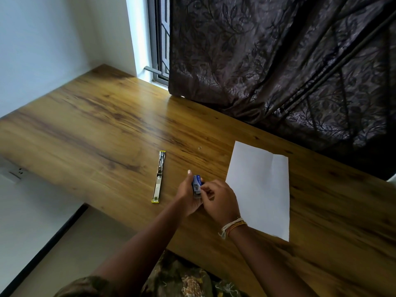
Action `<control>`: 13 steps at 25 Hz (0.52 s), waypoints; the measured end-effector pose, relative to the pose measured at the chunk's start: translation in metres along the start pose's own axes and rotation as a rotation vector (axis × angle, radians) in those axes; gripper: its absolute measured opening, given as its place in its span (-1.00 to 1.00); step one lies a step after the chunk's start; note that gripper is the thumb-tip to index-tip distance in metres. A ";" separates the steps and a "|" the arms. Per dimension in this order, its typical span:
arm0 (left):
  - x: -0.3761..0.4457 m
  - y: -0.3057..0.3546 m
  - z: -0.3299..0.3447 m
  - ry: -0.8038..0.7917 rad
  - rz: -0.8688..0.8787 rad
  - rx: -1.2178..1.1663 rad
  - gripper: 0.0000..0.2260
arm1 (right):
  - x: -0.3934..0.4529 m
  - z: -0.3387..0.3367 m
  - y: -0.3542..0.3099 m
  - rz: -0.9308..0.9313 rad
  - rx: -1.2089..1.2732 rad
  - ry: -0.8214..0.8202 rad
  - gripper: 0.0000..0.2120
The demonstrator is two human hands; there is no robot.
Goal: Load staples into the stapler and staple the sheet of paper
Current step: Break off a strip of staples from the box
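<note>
Both hands meet above the wooden surface (102, 125). Left hand (189, 199) grips a small blue staple box (197, 186); right hand (220, 201) pinches at its side. Stapler (159, 177) lies fully opened flat, left of the hands. Sheet of paper (261, 187) lies to the right.

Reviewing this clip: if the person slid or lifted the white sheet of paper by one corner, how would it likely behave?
The sheet of paper looks thin and single, so it would probably flop and droop when lifted by a corner. It lies flat on the smooth wooden table, so a push would likely slide it easily. A faint fold line shows near its far edge; it may bend there first.
</note>
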State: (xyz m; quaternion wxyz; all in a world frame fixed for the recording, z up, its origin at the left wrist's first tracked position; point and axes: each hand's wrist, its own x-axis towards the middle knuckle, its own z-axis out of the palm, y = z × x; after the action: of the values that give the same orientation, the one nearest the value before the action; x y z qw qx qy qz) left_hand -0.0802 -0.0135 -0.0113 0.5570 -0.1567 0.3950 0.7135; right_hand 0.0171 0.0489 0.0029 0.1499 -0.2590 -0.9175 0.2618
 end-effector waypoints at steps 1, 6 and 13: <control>0.000 0.000 0.000 0.003 0.006 0.004 -0.53 | 0.000 0.001 -0.002 0.009 -0.007 0.006 -0.82; 0.006 -0.002 -0.004 0.012 0.034 -0.034 -0.53 | -0.004 0.003 -0.009 0.110 0.039 0.030 -0.79; 0.005 -0.002 -0.006 -0.005 0.034 -0.036 -0.51 | -0.010 0.012 -0.011 0.190 0.202 0.007 -0.65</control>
State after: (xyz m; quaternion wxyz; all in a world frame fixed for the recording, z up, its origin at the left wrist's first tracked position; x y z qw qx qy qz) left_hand -0.0809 -0.0144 -0.0191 0.5431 -0.1581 0.3834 0.7301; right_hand 0.0163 0.0302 -0.0018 0.1529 -0.3291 -0.8575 0.3648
